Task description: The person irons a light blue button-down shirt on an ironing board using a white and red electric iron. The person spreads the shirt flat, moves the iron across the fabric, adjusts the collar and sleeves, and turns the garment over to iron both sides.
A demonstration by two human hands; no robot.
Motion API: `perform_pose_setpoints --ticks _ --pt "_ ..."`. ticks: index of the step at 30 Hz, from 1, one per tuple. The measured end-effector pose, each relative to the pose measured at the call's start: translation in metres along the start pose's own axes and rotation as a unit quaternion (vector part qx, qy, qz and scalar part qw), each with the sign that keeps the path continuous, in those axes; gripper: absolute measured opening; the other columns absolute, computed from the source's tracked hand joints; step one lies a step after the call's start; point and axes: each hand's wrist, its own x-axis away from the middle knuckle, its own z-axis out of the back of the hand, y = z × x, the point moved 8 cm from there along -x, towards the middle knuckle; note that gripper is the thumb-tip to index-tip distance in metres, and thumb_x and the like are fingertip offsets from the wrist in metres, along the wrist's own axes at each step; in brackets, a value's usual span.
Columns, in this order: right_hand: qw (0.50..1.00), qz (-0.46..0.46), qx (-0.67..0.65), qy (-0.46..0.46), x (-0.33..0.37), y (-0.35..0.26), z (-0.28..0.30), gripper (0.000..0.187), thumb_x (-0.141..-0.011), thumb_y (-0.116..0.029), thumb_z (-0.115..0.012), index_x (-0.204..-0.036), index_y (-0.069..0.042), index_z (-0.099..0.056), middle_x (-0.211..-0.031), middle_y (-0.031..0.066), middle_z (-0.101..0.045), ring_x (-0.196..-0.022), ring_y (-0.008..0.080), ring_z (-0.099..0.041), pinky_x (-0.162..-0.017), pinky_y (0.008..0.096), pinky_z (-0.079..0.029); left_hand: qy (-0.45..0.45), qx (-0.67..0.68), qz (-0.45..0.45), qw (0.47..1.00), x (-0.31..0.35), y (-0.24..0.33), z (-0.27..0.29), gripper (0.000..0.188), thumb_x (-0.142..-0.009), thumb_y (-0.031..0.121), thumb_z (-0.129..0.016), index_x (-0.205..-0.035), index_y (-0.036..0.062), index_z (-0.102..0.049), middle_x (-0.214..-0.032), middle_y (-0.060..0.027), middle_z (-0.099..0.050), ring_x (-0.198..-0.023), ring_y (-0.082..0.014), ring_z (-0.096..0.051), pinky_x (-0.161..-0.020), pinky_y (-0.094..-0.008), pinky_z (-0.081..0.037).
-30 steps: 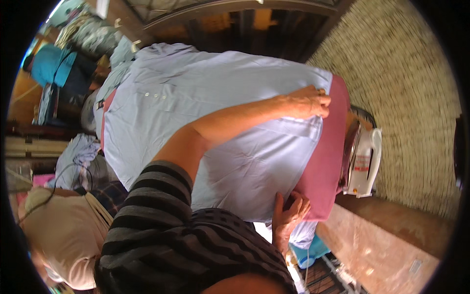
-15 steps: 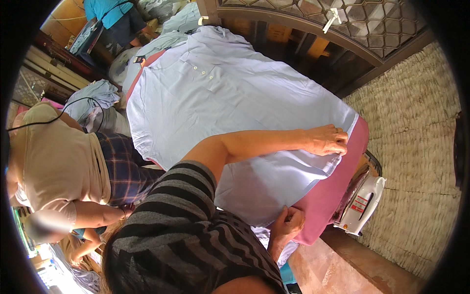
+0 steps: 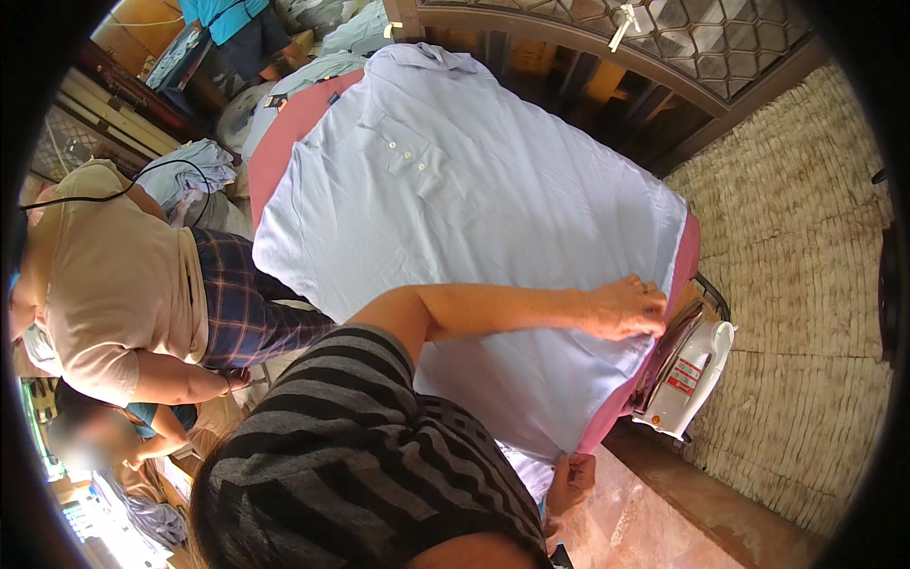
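Observation:
A pale blue polo shirt (image 3: 474,209) with a buttoned placket lies spread over a padded table with a pink cover (image 3: 301,119). Its collar end is at the far side, its hem on the right. My left arm reaches across the shirt, and my left hand (image 3: 626,308) is closed on the cloth at the hem. Lower down, my right hand (image 3: 573,480) pinches the near corner of the same hem, beside the table's near right edge. The fingertips of both hands are partly hidden by cloth and knuckles. Just beyond the hem stands a white iron (image 3: 690,379).
A dark metal lattice gate (image 3: 720,57) borders the far side. At left stands a person in a beige top (image 3: 118,275), close to the table; another person sits below. Someone in blue is at the back left. Piled clothes (image 3: 190,171) lie behind, with a black cord (image 3: 104,197) nearby.
The shirt has shifted toward the near right, covering more pink there and baring pink at the far left. Both hands have moved nearer with the hem, the right one farther.

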Motion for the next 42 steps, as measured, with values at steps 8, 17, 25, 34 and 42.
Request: perform_pose_setpoints --ticks 8,17,25,34,42 --pt "0.965 0.018 0.202 -0.166 -0.028 -0.016 -0.010 0.010 -0.085 -0.008 -0.067 -0.087 -0.001 -0.060 -0.073 0.0131 -0.069 -0.066 0.0220 -0.070 -0.060 0.0316 -0.054 -0.073 -0.038 0.020 0.996 0.008 0.004 -0.024 0.020 -0.087 0.028 -0.069 -0.106 0.0251 -0.064 -0.105 -0.0012 -0.055 -0.112 -0.0216 -0.053 -0.089 -0.0453 -0.040" --pt "0.931 0.241 0.232 -0.144 -0.154 -0.221 -0.085 0.018 -0.084 -0.002 -0.069 -0.102 0.000 -0.065 -0.093 0.0146 -0.069 -0.079 0.0259 -0.068 -0.073 0.0362 -0.054 0.164 -0.232 0.211 0.935 0.142 -0.089 0.313 0.029 -0.080 0.010 -0.072 -0.109 0.0111 -0.067 -0.112 -0.0115 -0.063 -0.111 -0.0323 -0.058 -0.093 -0.0458 -0.044" --pt "0.824 0.542 0.076 -0.147 -0.279 -0.390 -0.379 0.040 -0.086 -0.021 -0.074 -0.120 -0.004 -0.064 -0.121 0.0165 -0.064 -0.112 0.0346 -0.062 -0.095 0.0410 -0.050 0.222 -0.332 0.340 0.851 0.265 -0.182 0.488 0.026 -0.092 0.017 -0.063 -0.117 0.0077 -0.066 -0.122 -0.0148 -0.061 -0.113 -0.0350 -0.058 -0.094 -0.0442 -0.046" --pt "0.842 0.510 0.140 -0.103 -0.338 -0.388 -0.474 0.039 -0.084 -0.030 -0.074 -0.111 -0.003 -0.069 -0.105 0.0159 -0.069 -0.098 0.0352 -0.064 -0.087 0.0433 -0.050 0.060 -0.311 0.421 0.850 0.286 -0.242 0.493 0.037 -0.103 0.028 -0.047 -0.132 0.0085 -0.058 -0.133 -0.0110 -0.058 -0.126 -0.0303 -0.052 -0.102 -0.0500 -0.035" --pt "0.952 0.274 0.112 -0.080 -0.403 -0.333 -0.406 0.035 -0.090 -0.032 -0.068 -0.096 0.002 -0.070 -0.093 0.0192 -0.071 -0.087 0.0290 -0.067 -0.081 0.0372 -0.050 0.014 -0.299 0.419 0.857 0.276 -0.258 0.486 0.036 -0.102 0.032 -0.049 -0.130 0.0147 -0.062 -0.135 -0.0100 -0.057 -0.126 -0.0274 -0.053 -0.105 -0.0495 -0.031"
